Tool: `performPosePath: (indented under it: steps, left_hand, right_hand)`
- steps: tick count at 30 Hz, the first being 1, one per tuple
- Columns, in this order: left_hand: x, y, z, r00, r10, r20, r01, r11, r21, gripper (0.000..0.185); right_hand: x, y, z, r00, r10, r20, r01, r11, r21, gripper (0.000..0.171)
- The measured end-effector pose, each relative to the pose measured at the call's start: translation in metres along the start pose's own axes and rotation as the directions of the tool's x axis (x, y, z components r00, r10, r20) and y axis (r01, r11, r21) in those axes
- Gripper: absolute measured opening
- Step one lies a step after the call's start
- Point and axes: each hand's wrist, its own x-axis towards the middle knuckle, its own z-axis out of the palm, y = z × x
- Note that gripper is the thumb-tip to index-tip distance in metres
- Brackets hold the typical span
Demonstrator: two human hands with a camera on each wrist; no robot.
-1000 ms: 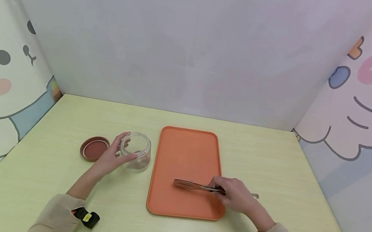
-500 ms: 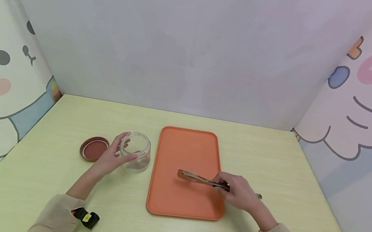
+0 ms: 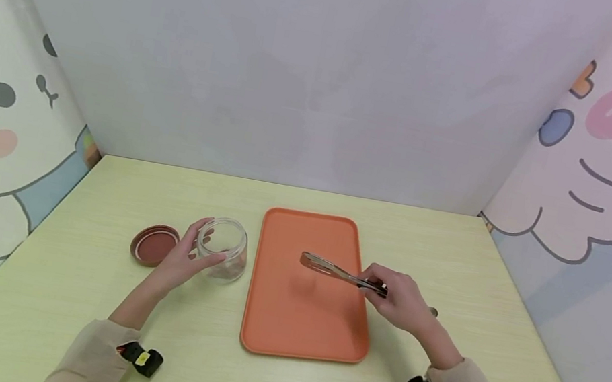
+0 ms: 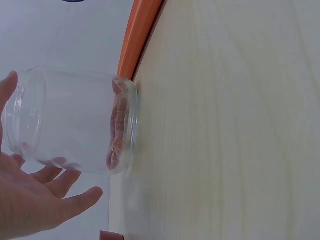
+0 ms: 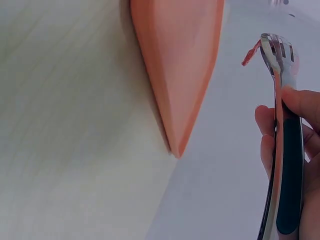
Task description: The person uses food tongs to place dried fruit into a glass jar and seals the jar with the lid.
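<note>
The far end of the tongs (image 3: pixel 342 273) is hidden behind the right hand (image 3: pixel 400 300), and whether a small reddish scrap sits between their tips is hard to make out in the right wrist view. That hand grips the tongs by the dark handle, fingers curled round it, holding them above the orange tray (image 3: pixel 282 323), tips pointing left. The left hand (image 3: pixel 185 258) cups the near left side of the clear glass jar (image 3: pixel 223 250), fingers curved against the glass. The jar stands on the tabletop (image 3: pixel 50 282) just left of the tray; its brown lid (image 3: pixel 154 244) lies further left.
</note>
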Motion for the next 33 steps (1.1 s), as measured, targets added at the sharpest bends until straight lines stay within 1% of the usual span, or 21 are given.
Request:
performPosePath:
  steps: [6,16,25,33]
  left_hand:
    - [0.001,-0.001,0.0,1.0,-0.007,-0.003,0.007,1.0,0.011,0.08]
    - [0.0,0.0,0.0,1.0,-0.006,-0.005,0.006,1.0,0.013,0.079]
    - [0.001,0.001,0.001,1.0,-0.016,-0.006,0.016,1.0,0.017,0.08]
    - [0.001,0.001,0.001,1.0,-0.023,-0.015,0.023,1.0,0.015,0.08]
  right_hand:
    - [0.017,-0.004,-0.007,0.999,-0.036,-0.036,0.035,0.999,-0.01,0.022]
    - [0.049,-0.016,-0.011,0.994,-0.097,-0.057,0.095,0.995,-0.03,0.018]
    - [0.069,-0.032,-0.001,0.991,-0.12,-0.054,0.119,0.993,-0.019,0.017]
    - [0.084,-0.046,0.016,0.988,-0.152,-0.03,0.152,0.988,-0.002,0.016]
